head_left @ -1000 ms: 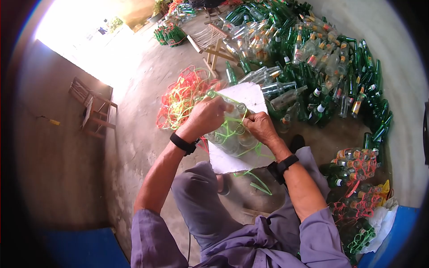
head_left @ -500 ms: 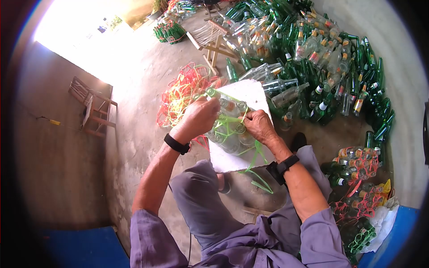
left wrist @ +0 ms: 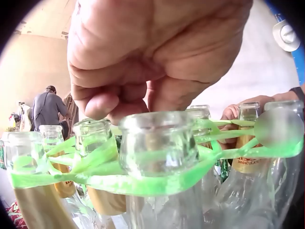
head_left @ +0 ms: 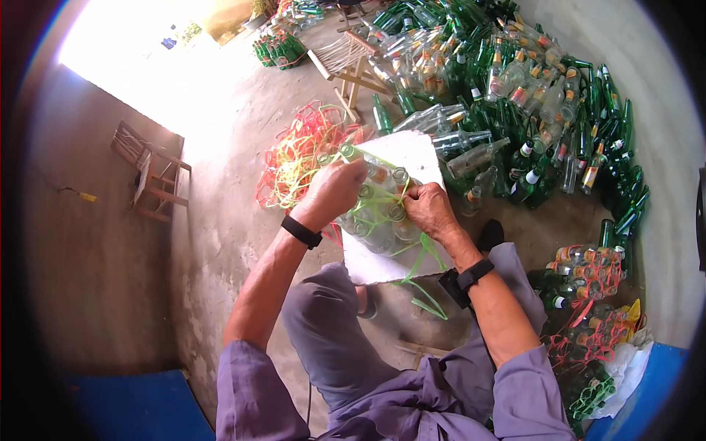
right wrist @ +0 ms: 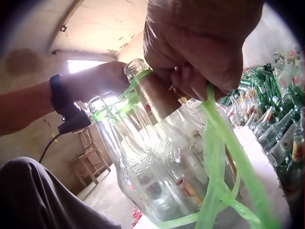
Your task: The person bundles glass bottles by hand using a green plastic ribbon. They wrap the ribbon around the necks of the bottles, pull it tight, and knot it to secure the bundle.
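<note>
A bundle of clear glass bottles (head_left: 379,237) stands on a white board (head_left: 423,158) in front of my knees. Green plastic strap (left wrist: 143,185) runs around and between their necks. At the bundle's right side my right hand (head_left: 430,209) pinches the strap; in the right wrist view long tails hang below its fingers (right wrist: 190,83). Over the left bottle necks, my left hand (head_left: 334,192) is curled with knuckles up and appears to grip strap, mostly hidden by its fingers. Its fingertips (left wrist: 102,105) are right above a bottle rim in the left wrist view.
Left of the board lies a tangle of red and yellow-green strap (head_left: 301,158). Green and clear bottles (head_left: 515,95) are heaped at the right, with red-tied bundles (head_left: 596,279) nearer me. A wooden stool (head_left: 353,66) stands ahead. Another person (left wrist: 49,109) is in the background.
My left hand has drawn back slightly to the left, away from my right hand. The right hand stays at the same corner of the bundle, still pinching strap.
</note>
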### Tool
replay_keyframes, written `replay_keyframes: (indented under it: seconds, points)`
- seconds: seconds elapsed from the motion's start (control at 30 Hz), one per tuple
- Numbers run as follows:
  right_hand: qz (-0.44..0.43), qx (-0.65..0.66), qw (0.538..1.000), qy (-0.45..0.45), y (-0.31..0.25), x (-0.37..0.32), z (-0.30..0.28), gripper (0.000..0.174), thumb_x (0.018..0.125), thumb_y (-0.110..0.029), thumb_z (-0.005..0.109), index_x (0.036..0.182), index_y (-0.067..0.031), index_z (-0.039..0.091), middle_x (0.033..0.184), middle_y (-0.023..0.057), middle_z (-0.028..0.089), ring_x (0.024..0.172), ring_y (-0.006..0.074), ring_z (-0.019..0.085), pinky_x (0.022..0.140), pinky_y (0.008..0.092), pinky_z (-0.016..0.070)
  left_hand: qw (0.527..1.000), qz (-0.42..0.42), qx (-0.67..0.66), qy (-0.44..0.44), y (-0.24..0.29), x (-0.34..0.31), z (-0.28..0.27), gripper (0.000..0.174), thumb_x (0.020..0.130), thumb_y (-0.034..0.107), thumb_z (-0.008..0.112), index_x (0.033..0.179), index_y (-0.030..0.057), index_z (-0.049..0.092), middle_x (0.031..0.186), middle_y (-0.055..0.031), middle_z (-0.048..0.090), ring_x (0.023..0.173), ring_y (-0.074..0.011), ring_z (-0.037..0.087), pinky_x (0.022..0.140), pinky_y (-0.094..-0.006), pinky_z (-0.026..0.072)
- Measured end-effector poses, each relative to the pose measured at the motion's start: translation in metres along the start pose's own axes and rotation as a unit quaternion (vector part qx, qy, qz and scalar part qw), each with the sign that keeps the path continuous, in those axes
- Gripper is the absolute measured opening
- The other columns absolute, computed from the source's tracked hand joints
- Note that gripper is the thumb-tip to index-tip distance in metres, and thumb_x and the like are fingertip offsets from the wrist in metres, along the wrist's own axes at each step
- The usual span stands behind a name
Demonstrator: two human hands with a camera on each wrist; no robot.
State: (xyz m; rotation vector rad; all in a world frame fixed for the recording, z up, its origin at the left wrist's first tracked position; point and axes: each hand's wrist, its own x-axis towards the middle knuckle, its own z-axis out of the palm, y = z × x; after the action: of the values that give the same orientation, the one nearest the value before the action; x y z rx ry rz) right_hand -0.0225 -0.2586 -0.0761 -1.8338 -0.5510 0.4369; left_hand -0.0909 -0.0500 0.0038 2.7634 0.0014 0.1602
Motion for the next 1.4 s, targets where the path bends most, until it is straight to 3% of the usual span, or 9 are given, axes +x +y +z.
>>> replay_keyframes:
  seconds: [0.2,0.33,0.4,0.47,0.5,0.7,0.77,0.97,1.4]
  points:
    - [0.026,-0.040,0.999,-0.007,-0.011,-0.004,-0.012,0.028,0.083,-0.028,0.071,0.080,-0.0001,0.073,0.069,0.0247,0.063,0.064,0.0366,0.067,0.064,0.0419,0.0518,0.995,-0.065,-0.072,0.029,-0.004,-0.007,0.014,0.010,0.081,-0.005,0.056,0.088,0.0017,0.058,0.077,-0.0138,0.065,0.074,-0.0297,0.065,0.069,-0.0361,0.0503]
    - [0.038,-0.042,0.998,0.011,-0.009,-0.008,-0.015,0.030,0.082,-0.030,0.073,0.080,-0.0006,0.074,0.069,0.0250,0.064,0.064,0.0361,0.068,0.063,0.0415,0.0523,0.995,0.002,0.023,0.096,0.002,-0.020,0.020,0.020,0.080,-0.008,0.054,0.090,0.0051,0.064,0.079,-0.0130,0.068,0.078,-0.0301,0.068,0.072,-0.0380,0.0528]
    - [0.040,-0.054,0.998,0.008,-0.011,-0.009,-0.017,0.030,0.082,-0.031,0.073,0.080,-0.0008,0.074,0.069,0.0249,0.064,0.065,0.0359,0.069,0.063,0.0413,0.0525,0.995,-0.031,0.015,0.089,0.013,-0.030,0.022,0.024,0.079,-0.005,0.057,0.097,0.0065,0.067,0.089,-0.0135,0.070,0.092,-0.0308,0.068,0.084,-0.0419,0.0521]
    - [0.030,-0.054,0.998,0.011,-0.007,-0.007,-0.016,0.030,0.083,-0.028,0.074,0.081,0.0017,0.074,0.064,0.0215,0.063,0.056,0.0224,0.063,0.059,0.0369,0.0504,0.982,0.016,-0.006,0.188,0.035,-0.039,0.021,0.030,0.078,0.002,0.064,0.107,0.0071,0.068,0.104,-0.0123,0.071,0.107,-0.0313,0.064,0.096,-0.0447,0.0470]
    - [0.029,-0.054,0.998,0.011,-0.005,-0.007,-0.016,0.030,0.083,-0.028,0.074,0.081,0.0017,0.074,0.064,0.0215,0.063,0.056,0.0224,0.063,0.059,0.0369,0.0504,0.986,0.023,0.000,0.166,0.048,-0.042,0.018,0.041,0.075,0.006,0.069,0.116,0.0080,0.065,0.118,-0.0115,0.068,0.118,-0.0322,0.058,0.103,-0.0459,0.0415]
    - [-0.008,-0.068,0.997,0.025,0.005,-0.007,-0.016,0.030,0.083,-0.029,0.074,0.080,0.0005,0.073,0.063,0.0206,0.061,0.056,0.0241,0.063,0.059,0.0380,0.0501,0.985,0.023,0.044,0.163,0.081,-0.038,0.044,0.048,0.080,0.028,0.075,0.121,0.0080,0.061,0.117,-0.0135,0.067,0.123,-0.0311,0.055,0.104,-0.0501,0.0376]
    - [-0.024,-0.070,0.997,0.028,0.006,-0.009,-0.016,0.030,0.084,-0.030,0.073,0.079,-0.0005,0.073,0.065,0.0219,0.062,0.058,0.0306,0.065,0.058,0.0403,0.0500,0.982,0.035,0.080,0.166,0.089,-0.040,0.039,0.050,0.076,0.034,0.080,0.116,0.0076,0.065,0.113,-0.0119,0.071,0.128,-0.0320,0.054,0.103,-0.0485,0.0399]
    - [-0.087,-0.113,0.989,0.049,0.003,-0.005,-0.020,0.031,0.085,-0.031,0.073,0.077,-0.0015,0.072,0.072,0.0236,0.063,0.067,0.0432,0.064,0.058,0.0455,0.0496,0.981,0.058,0.091,0.159,0.080,-0.041,0.043,0.042,0.077,0.030,0.079,0.111,0.0090,0.068,0.115,-0.0071,0.071,0.130,-0.0307,0.054,0.096,-0.0495,0.0459]
    - [-0.280,-0.298,0.911,0.040,-0.021,-0.008,-0.059,0.016,0.084,-0.014,0.071,0.074,-0.0038,0.064,0.072,0.0173,0.065,0.067,0.0375,0.065,0.060,0.0460,0.0517,0.981,0.060,0.056,0.174,0.071,-0.044,0.049,0.041,0.079,0.033,0.075,0.112,0.0104,0.067,0.117,-0.0064,0.068,0.130,-0.0323,0.052,0.096,-0.0500,0.0474]
